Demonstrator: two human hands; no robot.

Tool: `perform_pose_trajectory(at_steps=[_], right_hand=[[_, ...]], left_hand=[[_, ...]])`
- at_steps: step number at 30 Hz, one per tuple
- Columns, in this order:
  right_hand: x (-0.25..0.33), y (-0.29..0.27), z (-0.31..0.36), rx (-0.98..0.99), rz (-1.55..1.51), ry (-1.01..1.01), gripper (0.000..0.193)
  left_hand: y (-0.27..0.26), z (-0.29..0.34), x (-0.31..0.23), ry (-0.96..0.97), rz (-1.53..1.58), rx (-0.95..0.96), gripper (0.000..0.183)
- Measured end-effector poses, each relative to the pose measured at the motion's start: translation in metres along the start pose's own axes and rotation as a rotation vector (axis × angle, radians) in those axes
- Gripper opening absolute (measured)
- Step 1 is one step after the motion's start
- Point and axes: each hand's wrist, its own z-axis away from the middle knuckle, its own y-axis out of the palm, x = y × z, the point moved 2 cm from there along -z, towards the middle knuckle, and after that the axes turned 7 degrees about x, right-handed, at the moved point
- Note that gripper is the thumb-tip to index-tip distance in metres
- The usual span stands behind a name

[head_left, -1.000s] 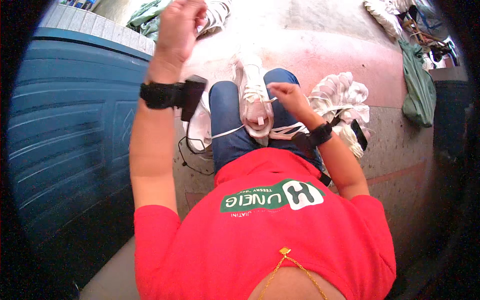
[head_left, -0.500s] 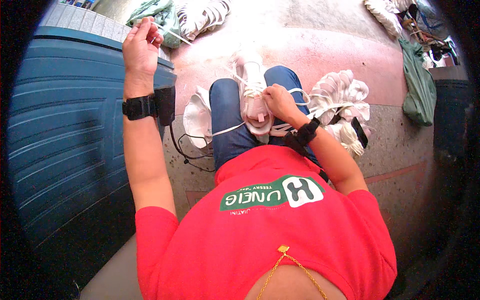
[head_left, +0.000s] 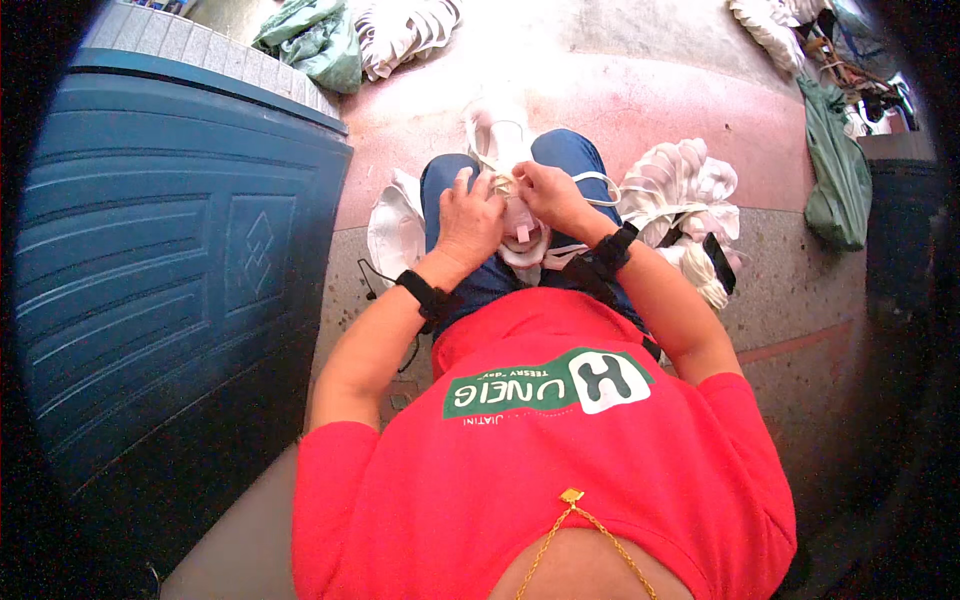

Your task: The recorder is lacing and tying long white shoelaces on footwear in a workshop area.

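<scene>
A pale pink and white lace-up shoe (head_left: 524, 252) rests between my knees, its collar toward me. My left hand (head_left: 471, 222) is at the left side of the lacing, fingers bent and the thumb and forefinger closed at the shoelace; the fingertips are partly hidden. Across from it, my right hand (head_left: 553, 199) pinches the shoelace at the eyelets. A white shoelace loop (head_left: 600, 178) sticks out to the right past that hand. Both hands touch the upper part of the shoe.
A bundle of whitish shoe pieces (head_left: 680, 180) lies by my right knee, with a dark phone-like object (head_left: 719, 262) on it. Another pale shoe piece (head_left: 393, 235) is by my left knee. A blue panelled door (head_left: 190, 250) stands at left; green bags (head_left: 836, 185) lie farther off.
My left hand has come down from the upper left, where it held a stretched lace out, to the shoe. My right hand has stayed at the lacing, shifting slightly.
</scene>
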Motion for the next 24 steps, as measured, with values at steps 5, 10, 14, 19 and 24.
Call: perform_pose_trajectory(at_steps=[5,10,14,19,24], right_hand=[[-0.005,0.008,-0.004,0.071,0.046,-0.013,0.024],[-0.014,0.005,0.013,-0.045,-0.053,0.066,0.023],[-0.007,0.009,0.009,-0.069,-0.079,0.01,0.023],[-0.008,0.01,0.006,-0.116,0.02,-0.085,0.028],[0.02,0.0,0.007,-0.022,0.194,-0.104,0.037]], left_hand=[[0.002,0.005,-0.006,-0.071,-0.279,-0.023,0.02],[0.019,0.004,-0.019,-0.189,-0.051,0.074,0.02],[0.026,-0.003,-0.004,-0.253,0.209,0.011,0.018],[0.02,-0.009,0.005,-0.224,0.367,-0.038,0.017],[0.002,0.023,0.037,-0.121,0.13,-0.165,0.011]])
